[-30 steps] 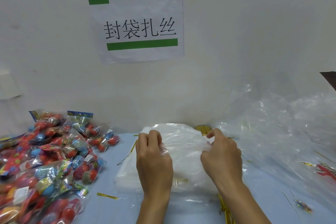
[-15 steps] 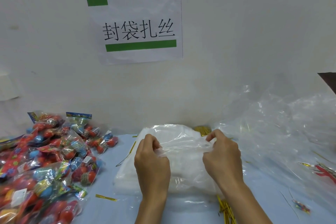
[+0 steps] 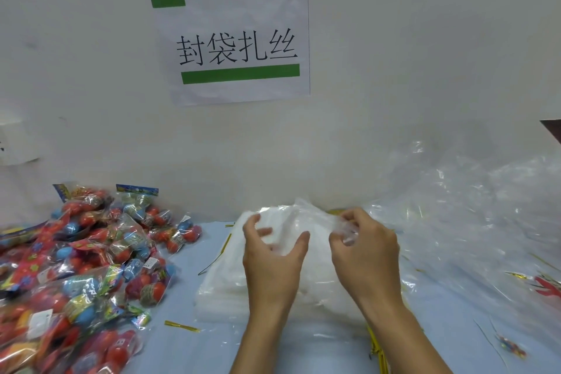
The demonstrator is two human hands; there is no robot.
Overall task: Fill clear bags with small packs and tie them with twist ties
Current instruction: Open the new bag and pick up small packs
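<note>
While your two forearms reach up from the bottom edge side by side over the pale blue table [image 3: 188, 349], your hands sit together at its middle, above the stack of clear bags [image 3: 230, 291]. Your left hand [image 3: 271, 258] is spread, thumb out to the right and fingers curved loosely above the top bag [image 3: 291, 222]; it grips nothing that shows, though the fingertips look close to the film. Your right hand [image 3: 365, 249] is curled, and its fingertips [image 3: 349, 226] pinch a raised fold of that top bag at its far edge.

At 9 o'clock from your hands lies the heap of small packs [image 3: 85, 270], red and blue toys in printed wrappers, running off the left edge. At 7 o'clock one gold twist tie [image 3: 181, 326] lies alone on the table, just beside the stack. At 5 o'clock a bundle of ties [image 3: 376, 349] pokes out from under your right forearm. From 2 to 4 o'clock crumpled clear film [image 3: 473, 216] is piled against the wall.

At 12 o'clock, on the white wall [image 3: 425, 40], hangs a paper sign [image 3: 236, 43] with black characters and two green bars.
</note>
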